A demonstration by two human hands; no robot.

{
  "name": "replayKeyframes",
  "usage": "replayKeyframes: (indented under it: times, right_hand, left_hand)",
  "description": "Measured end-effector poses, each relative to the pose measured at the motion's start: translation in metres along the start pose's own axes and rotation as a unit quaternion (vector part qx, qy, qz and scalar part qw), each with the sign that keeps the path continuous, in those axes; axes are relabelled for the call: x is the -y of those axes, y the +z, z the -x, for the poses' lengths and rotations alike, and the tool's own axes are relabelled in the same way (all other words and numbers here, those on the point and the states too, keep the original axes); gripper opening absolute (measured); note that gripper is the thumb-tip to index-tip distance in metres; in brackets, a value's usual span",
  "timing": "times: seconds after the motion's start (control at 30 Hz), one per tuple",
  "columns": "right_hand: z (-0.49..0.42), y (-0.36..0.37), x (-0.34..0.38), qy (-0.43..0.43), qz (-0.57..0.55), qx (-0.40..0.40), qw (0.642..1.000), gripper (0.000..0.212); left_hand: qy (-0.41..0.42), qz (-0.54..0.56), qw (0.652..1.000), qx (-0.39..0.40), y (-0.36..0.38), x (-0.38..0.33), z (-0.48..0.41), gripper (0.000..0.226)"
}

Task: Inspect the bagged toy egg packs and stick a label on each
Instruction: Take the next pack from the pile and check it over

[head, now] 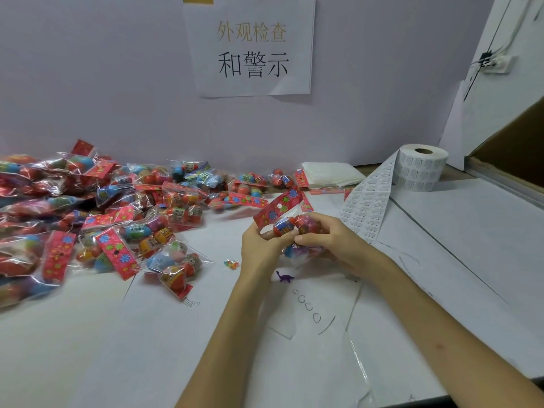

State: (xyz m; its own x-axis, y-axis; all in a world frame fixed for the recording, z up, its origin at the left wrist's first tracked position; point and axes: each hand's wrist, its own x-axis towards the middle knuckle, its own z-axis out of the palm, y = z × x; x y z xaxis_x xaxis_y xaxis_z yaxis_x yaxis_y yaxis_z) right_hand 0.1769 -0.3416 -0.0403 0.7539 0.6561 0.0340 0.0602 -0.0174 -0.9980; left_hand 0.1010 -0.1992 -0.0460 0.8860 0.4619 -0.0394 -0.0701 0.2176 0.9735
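Held over counter [147, 334] centre: toy egg pack [287, 214], clasped by left grip [259, 245] curled round its left end, pinched by right grip [326, 240] at its right side. On counter at left: pile of packs [103, 207]. Back right: label roll [421, 166].

Wall sign [251, 51]: "外观检查 和警示"
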Motion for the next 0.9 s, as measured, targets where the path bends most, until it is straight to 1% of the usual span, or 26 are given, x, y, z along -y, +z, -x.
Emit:
replayKeyframes:
  times: [0.1, 0.17, 0.2, 0.3, 0.4, 0.47, 0.63, 0.73, 0.8, 0.9]
  right_hand:
    - [0.0011, 0.0013, 0.0028, -0.007, 0.0, -0.009, 1.0, 0.028]
    - [0.0019, 0.0033, 0.0053, -0.007, -0.008, -0.024, 1.0, 0.014]
    - [0.002, 0.004, 0.0066, -0.006, -0.009, -0.032, 0.999, 0.011]
    - [0.0013, 0.0023, 0.0069, -0.004, 0.01, -0.052, 0.999, 0.018]
    - [0.0003, 0.0028, 0.0044, -0.007, 0.022, -0.038, 0.999, 0.021]
    - [0.0003, 0.0046, 0.0026, -0.007, 0.019, -0.036, 0.999, 0.021]
    - [-0.0017, 0.0028, 0.0004, 0.011, 0.018, -0.037, 0.999, 0.027]
    - [-0.0012, 0.0039, 0.0017, 0.015, 0.019, -0.029, 0.999, 0.022]
    - [-0.0009, 0.0049, 0.0032, 0.014, 0.013, -0.028, 0.999, 0.028]
    - [-0.0029, 0.0019, 0.0033, 0.017, -0.008, -0.04, 0.999, 0.026]
  left_hand:
    - [0.008, 0.001, 1.0, -0.006, 0.0001, -0.0015, 0.0008, 0.035]
    - [0.0, 0.014, 1.0, 0.013, -0.0004, -0.0036, 0.0009, 0.031]
    - [-0.005, 0.018, 1.0, 0.024, -0.0009, -0.0044, 0.0009, 0.03]
    - [-0.015, 0.005, 1.0, 0.027, 0.0004, -0.0053, 0.001, 0.027]
    - [-0.012, -0.012, 1.0, -0.023, -0.0004, -0.0024, -0.0016, 0.011]
    - [-0.012, -0.014, 0.999, -0.045, -0.0022, -0.0014, -0.0034, 0.006]
    - [-0.002, -0.039, 0.998, -0.056, -0.0033, 0.0005, -0.0044, 0.011]
    - [0.001, -0.053, 0.997, -0.064, -0.004, 0.0002, -0.0036, 0.014]
    - [0.003, -0.059, 0.996, -0.065, -0.0038, -0.0012, -0.0021, 0.014]
    - [0.012, -0.046, 0.997, -0.059, -0.002, -0.0042, 0.0016, 0.013]
